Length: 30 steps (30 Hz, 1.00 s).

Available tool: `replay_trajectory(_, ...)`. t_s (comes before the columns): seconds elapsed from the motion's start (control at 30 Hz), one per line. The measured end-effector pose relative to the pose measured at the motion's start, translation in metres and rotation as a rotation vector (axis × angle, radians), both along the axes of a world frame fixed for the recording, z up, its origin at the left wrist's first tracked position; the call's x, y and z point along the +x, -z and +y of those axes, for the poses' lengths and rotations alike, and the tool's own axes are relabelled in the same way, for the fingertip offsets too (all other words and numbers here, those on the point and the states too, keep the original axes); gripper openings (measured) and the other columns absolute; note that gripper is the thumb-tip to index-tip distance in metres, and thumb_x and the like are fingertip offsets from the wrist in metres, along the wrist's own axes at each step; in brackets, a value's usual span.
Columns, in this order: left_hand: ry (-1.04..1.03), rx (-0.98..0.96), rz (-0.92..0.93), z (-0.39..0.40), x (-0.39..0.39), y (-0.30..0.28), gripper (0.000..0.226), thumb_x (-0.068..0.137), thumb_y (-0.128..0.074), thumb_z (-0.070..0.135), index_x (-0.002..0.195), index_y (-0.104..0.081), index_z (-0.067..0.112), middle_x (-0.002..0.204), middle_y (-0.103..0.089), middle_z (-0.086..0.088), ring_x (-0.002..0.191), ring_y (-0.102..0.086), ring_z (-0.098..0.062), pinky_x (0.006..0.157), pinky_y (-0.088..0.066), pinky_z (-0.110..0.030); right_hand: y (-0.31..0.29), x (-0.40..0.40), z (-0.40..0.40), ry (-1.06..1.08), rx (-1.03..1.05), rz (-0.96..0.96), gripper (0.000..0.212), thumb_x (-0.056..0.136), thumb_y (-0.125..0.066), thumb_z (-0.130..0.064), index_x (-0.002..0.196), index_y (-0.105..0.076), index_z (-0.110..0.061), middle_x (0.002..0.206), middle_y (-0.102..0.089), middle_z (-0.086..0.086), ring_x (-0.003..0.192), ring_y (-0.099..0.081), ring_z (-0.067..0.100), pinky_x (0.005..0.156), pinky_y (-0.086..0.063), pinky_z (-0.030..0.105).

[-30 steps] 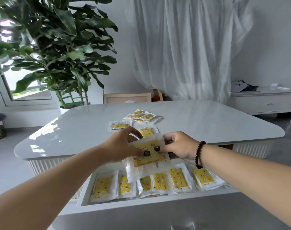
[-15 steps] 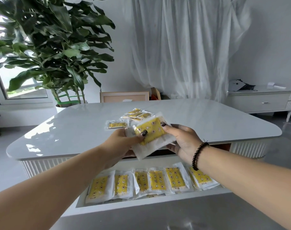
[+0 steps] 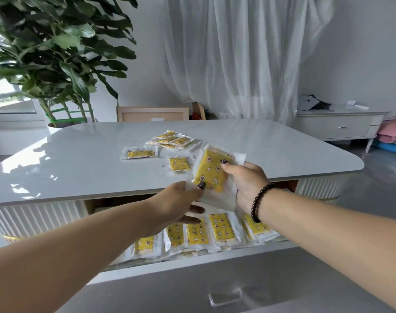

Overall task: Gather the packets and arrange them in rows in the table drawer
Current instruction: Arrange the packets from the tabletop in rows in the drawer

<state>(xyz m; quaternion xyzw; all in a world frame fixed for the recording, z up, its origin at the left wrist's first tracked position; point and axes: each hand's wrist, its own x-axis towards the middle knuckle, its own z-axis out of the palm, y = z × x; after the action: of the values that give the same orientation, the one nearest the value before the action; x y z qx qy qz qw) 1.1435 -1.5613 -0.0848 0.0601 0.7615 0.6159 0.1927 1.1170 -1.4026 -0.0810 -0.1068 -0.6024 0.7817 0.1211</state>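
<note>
Both hands are sharing one yellow packet (image 3: 211,173) above the drawer (image 3: 192,279): my left hand (image 3: 176,206) is pinching its lower corner, my right hand (image 3: 246,184) is pinching its upper edge. Inside the drawer, a row of packets (image 3: 215,231) is lying side by side. Beyond the drawer, on the surface (image 3: 79,163), loose packets (image 3: 170,145) are waiting.
</note>
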Motion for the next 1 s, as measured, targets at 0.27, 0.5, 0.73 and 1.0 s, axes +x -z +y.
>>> replay_trajectory(0.27, 0.072, -0.142, 0.056, 0.006, -0.005, 0.006, 0.034, 0.099, -0.049, 0.031, 0.128, -0.049, 0.013, 0.126, -0.055, 0.001, 0.104, -0.063, -0.014, 0.085, -0.057, -0.035, 0.024, -0.043, 0.119, -0.226, 0.902, -0.279, 0.009, 0.084, -0.069, -0.016, 0.080, -0.061, -0.012, 0.097, -0.067, 0.011, 0.096, -0.064, 0.028, 0.090, -0.050, 0.036)
replay_trajectory(0.5, 0.117, -0.219, 0.123, 0.020, -0.011, 0.011, 0.022, 0.097, -0.053, 0.030, 0.117, -0.052, 0.022, 0.118, -0.059, 0.002, 0.107, -0.061, -0.013, 0.091, -0.055, -0.038, 0.062, -0.049, 0.164, -0.267, 1.958, -0.543, 0.012, 0.090, -0.056, -0.016, 0.101, -0.055, -0.011, 0.110, -0.062, 0.010, 0.095, -0.063, 0.026, 0.067, -0.045, 0.025)
replay_trajectory(0.73, 0.128, -0.273, 0.115, 0.019, -0.022, 0.017, 0.020, 0.096, -0.053, 0.031, 0.115, -0.053, 0.025, 0.114, -0.060, 0.004, 0.106, -0.061, -0.011, 0.091, -0.055, -0.036, 0.082, -0.076, 0.180, -0.051, 1.427, -0.600, 0.025, 0.089, -0.065, -0.024, 0.099, -0.059, -0.002, 0.111, -0.061, 0.015, 0.096, -0.057, 0.027, 0.068, -0.041, 0.023)
replay_trajectory(1.0, 0.108, -0.304, 0.054, 0.019, -0.035, 0.032, 0.026, 0.094, -0.056, 0.031, 0.119, -0.055, 0.022, 0.112, -0.063, 0.002, 0.106, -0.062, -0.013, 0.090, -0.055, -0.038, 0.113, -0.081, 0.178, -0.043, 1.391, -0.720, 0.046, 0.094, -0.056, -0.021, 0.133, -0.043, 0.002, 0.133, -0.050, 0.021, 0.112, -0.055, 0.030, 0.085, -0.045, 0.029)
